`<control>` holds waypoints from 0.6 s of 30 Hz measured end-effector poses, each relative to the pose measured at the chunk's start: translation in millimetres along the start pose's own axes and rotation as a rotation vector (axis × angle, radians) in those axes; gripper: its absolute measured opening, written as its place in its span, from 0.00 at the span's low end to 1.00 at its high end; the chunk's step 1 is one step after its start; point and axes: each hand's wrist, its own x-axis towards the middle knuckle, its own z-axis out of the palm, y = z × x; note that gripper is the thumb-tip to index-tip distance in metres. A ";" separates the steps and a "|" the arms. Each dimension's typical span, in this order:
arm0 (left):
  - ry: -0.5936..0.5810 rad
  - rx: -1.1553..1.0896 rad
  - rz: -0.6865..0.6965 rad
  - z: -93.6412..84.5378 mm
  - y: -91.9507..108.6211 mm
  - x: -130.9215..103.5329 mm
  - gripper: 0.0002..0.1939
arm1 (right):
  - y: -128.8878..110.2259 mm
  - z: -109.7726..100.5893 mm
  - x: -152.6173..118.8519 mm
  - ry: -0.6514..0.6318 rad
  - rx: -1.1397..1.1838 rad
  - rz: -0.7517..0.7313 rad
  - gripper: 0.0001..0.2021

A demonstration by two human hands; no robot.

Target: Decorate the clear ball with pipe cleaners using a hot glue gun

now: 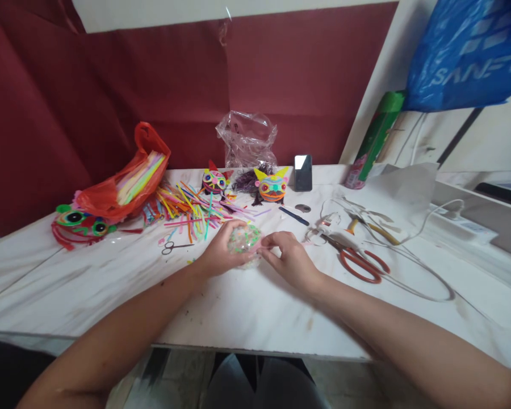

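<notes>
My left hand curls around a clear, rounded ball-like piece with green and pale patches, held just over the table. At the right side of this piece, the thumb and forefinger of my right hand are pinched together. A bit of pink shows by those fingertips; it may be a strip of pipe cleaner, but most of it is hidden. Beyond my hands stand two small finished-looking animal heads: a dark one with red ears and an orange-striped one with yellow ears.
Loose colourful pipe cleaners spill from a red bag. A larger animal head sits at left, with small scissors nearer. On the right lie red-handled scissors, pliers, and white cables. A phone leans behind.
</notes>
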 end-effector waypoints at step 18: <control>-0.093 -0.005 0.054 -8.4 5.9 1.8 0.32 | -4.8 -4.1 1.5 0.002 0.062 0.090 0.05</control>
